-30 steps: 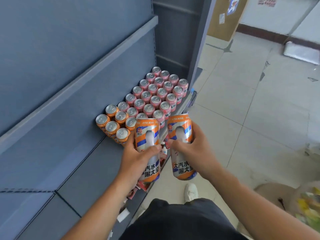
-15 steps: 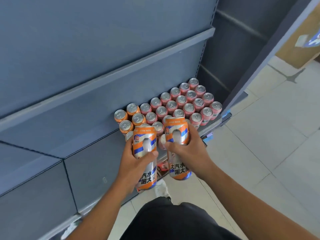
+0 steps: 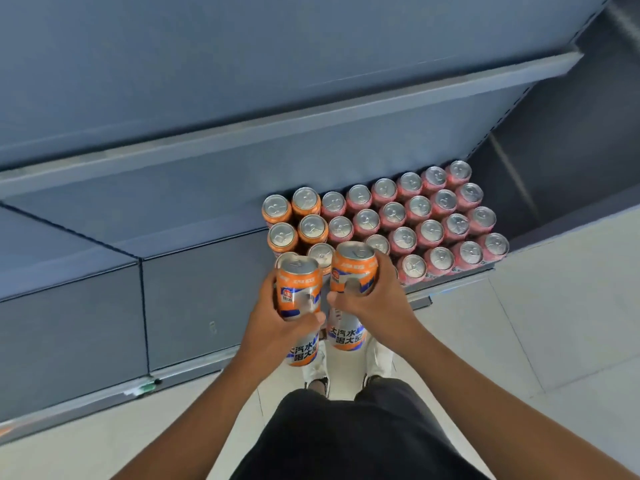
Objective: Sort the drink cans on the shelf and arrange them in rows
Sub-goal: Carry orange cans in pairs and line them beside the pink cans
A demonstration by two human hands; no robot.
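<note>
Pink can block (image 3: pixel 419 209): upright cans in rows at the right end of the lower shelf (image 3: pixel 194 220).
Shelved orange cans (image 3: pixel 311 228): upright, touching the block's left side.
Left grip (image 3: pixel 277 320): fingers and thumb wrapped round an orange can (image 3: pixel 297 289), held upright in the air before the block's left end.
Right grip (image 3: pixel 377 299): curled round a second orange can (image 3: pixel 353 271), upright, just beside the first, overlapping the block's front-left corner.
White shoes (image 3: pixel 381 358): on the tiled floor, in front of the block.

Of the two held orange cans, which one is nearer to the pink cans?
The orange can in the right hand: it is right beside the pink cans, while the left hand holds the other can farther left.
</note>
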